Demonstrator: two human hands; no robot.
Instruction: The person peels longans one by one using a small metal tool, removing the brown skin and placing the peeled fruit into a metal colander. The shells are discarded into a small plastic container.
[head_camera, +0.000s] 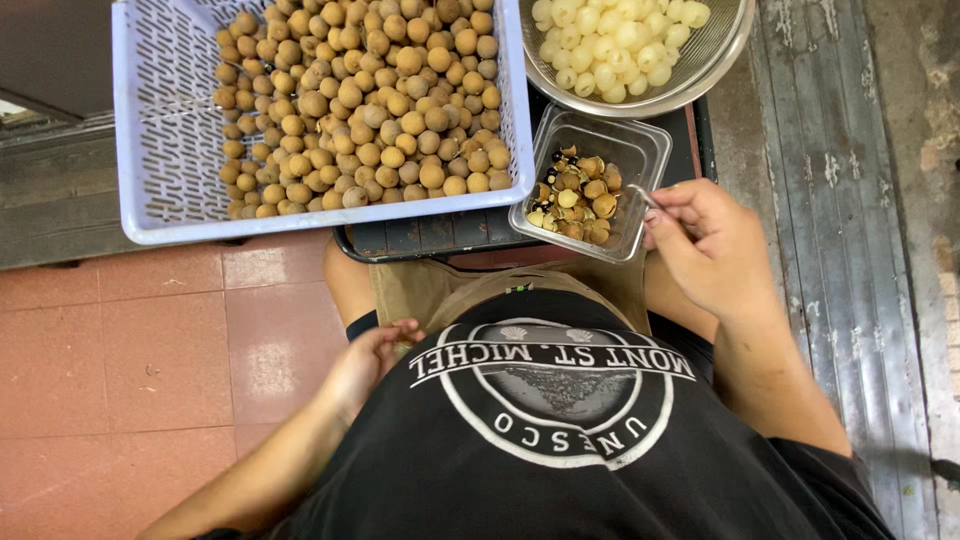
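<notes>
Nearest me, my left hand (375, 355) rested low against my lap, its fingers (405, 328) curled loosely around something small I could not make out. Just beyond it, my right hand (705, 245) hovered at the right edge of the clear plastic tub (625, 150), fingers (672, 200) pinched together on a thin metal tool (643, 195) whose tip touched the tub's rim. That tub held brown shells and dark seeds (578, 195). Left of the tub and farther off sat the lavender basket (160, 120), heaped with unpeeled brown longans (370, 95). Beyond the tub, farthest away, the metal colander (715, 60) held pale peeled fruit (610, 40).
</notes>
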